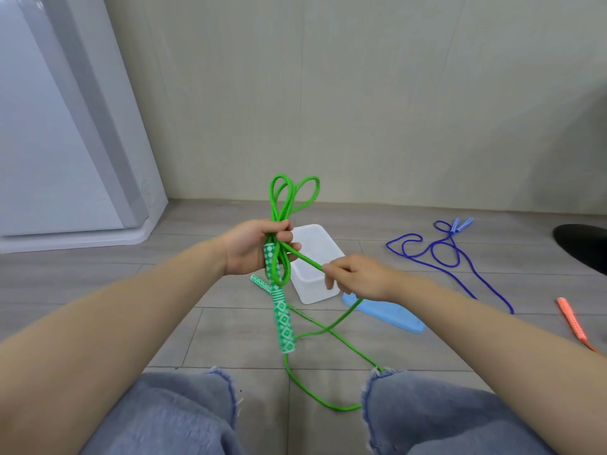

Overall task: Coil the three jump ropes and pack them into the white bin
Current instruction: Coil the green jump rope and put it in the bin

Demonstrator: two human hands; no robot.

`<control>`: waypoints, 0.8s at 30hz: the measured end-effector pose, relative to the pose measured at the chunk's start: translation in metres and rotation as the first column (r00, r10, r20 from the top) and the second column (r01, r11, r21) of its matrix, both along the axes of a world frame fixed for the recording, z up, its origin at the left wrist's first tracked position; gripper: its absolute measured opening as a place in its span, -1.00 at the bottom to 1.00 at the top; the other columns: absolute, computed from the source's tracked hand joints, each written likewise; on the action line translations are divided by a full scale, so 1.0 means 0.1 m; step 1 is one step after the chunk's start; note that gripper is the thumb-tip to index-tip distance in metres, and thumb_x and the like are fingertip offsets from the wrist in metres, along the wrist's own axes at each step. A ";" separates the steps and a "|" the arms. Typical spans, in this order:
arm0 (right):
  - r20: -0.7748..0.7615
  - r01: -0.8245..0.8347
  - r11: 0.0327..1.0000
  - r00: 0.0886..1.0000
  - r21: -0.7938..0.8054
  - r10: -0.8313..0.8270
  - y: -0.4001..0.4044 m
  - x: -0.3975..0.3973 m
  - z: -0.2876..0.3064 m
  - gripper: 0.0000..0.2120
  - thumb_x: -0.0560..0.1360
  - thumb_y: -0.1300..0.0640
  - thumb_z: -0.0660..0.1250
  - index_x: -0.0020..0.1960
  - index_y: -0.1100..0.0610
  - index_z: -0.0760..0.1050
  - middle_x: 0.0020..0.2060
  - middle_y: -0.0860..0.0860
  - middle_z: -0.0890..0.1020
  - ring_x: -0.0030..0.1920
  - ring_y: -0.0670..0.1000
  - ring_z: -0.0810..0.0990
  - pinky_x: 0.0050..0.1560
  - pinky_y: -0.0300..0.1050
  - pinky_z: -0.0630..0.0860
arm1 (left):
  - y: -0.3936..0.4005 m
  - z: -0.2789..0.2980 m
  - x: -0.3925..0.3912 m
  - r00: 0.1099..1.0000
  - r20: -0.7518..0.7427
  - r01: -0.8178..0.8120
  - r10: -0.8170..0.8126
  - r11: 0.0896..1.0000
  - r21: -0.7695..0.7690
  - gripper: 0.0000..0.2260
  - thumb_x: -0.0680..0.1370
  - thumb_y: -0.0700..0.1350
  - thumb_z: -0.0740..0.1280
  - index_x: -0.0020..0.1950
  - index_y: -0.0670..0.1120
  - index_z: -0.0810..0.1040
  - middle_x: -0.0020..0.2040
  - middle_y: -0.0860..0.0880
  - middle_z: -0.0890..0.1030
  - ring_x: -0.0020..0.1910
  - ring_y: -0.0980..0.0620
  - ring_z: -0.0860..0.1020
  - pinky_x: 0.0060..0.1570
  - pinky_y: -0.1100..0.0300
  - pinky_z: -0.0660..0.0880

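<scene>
My left hand (254, 246) grips a bundle of green jump rope (285, 198) loops together with one green-and-white patterned handle. A second patterned handle (284, 323) hangs below the bundle. My right hand (354, 277) pinches a taut strand of the same green rope just right of the bundle. The rest of the green rope trails down to the floor between my knees. The white bin (313, 269) sits open on the floor behind my hands. A blue jump rope (440, 254) lies loose to the right. An orange handle (571, 320) shows at the far right edge.
A light blue lid (391, 315) lies on the floor beside the bin. A white appliance (65, 142) stands at the left against the beige wall. A dark object (584, 246) sits at the right edge. My knees in blue jeans fill the bottom.
</scene>
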State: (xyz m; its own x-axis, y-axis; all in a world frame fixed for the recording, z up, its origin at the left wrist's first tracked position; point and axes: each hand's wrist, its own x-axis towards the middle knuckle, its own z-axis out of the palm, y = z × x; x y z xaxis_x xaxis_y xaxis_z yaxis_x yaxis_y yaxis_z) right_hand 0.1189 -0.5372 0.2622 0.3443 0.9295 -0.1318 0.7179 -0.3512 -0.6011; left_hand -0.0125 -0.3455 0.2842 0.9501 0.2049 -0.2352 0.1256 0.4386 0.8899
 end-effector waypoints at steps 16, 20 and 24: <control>-0.335 0.331 0.938 0.899 0.103 -0.280 -0.12 0.29 0.13 -0.76 0.57 0.12 0.11 -0.27 0.10 0.28 -0.44 -0.03 0.25 -0.40 -0.01 0.18 -0.38 -0.15 0.19 | 0.24 -0.10 0.00 0.891 -0.195 -0.304 0.409 0.858 0.413 -0.85 0.59 -0.14 0.20 -0.20 -0.08 0.37 -0.47 0.01 0.38 -0.43 0.00 0.41 -0.35 0.19 0.40; -0.171 0.327 0.922 0.940 0.208 -0.295 0.09 0.14 0.10 -0.72 0.62 0.05 0.07 -0.23 0.07 0.37 -0.34 -0.02 0.42 -0.32 -0.01 0.33 -0.27 -0.12 0.29 | 0.04 -0.11 0.02 0.960 -0.211 -0.066 0.184 0.881 0.468 -0.88 0.58 -0.08 0.21 -0.13 -0.07 0.39 -0.40 0.02 0.39 -0.36 0.00 0.42 -0.28 0.17 0.38; -0.136 0.301 0.919 0.952 0.256 -0.274 0.15 0.06 0.09 -0.73 0.63 0.04 0.10 -0.17 0.08 0.45 -0.36 -0.05 0.45 -0.36 -0.06 0.36 -0.29 -0.15 0.32 | -0.10 -0.13 0.03 0.973 -0.228 0.110 -0.019 0.913 0.393 -0.77 0.59 0.06 0.26 0.01 -0.10 0.43 -0.38 0.05 0.41 -0.33 0.02 0.44 -0.19 0.16 0.42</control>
